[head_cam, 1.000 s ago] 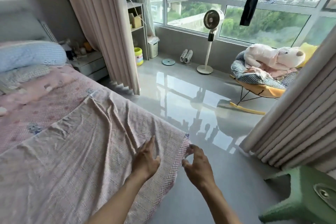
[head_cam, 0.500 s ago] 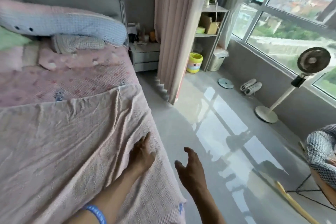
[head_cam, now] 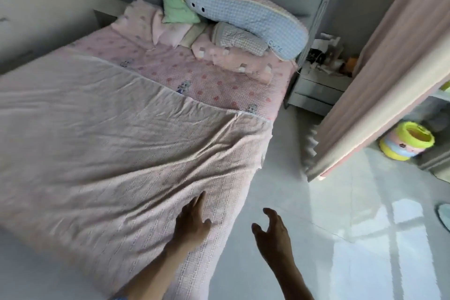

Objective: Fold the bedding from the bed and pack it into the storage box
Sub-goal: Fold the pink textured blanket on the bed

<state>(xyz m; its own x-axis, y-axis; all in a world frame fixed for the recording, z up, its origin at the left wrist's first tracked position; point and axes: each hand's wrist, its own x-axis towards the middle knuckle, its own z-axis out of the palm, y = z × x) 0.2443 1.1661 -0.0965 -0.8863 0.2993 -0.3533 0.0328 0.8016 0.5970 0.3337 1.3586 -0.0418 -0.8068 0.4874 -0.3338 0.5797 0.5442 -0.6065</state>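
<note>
A pale pink blanket (head_cam: 117, 143) lies spread and wrinkled over the near half of the bed, its right edge hanging over the bedside. My left hand (head_cam: 191, 223) rests flat on the blanket near that edge, fingers straight. Beside the bed, my right hand (head_cam: 272, 234) hovers over the floor with fingers loosely spread, holding nothing. Beyond the blanket the pink dotted sheet (head_cam: 207, 80) shows. At the headboard lie a long blue checked pillow (head_cam: 243, 14), a green pillow (head_cam: 175, 7) and pink pillows (head_cam: 233, 61). No storage box is in view.
A grey nightstand (head_cam: 316, 85) with clutter stands right of the bed head. A pink curtain (head_cam: 379, 75) hangs down to the floor at right. A yellow-rimmed tub (head_cam: 406, 143) sits behind it. Glossy pale floor (head_cam: 328, 214) runs along the bedside.
The view has swung left from the window to the bed head. My right hand has let go of the blanket corner and now hangs free; my left hand stays flat on the blanket.
</note>
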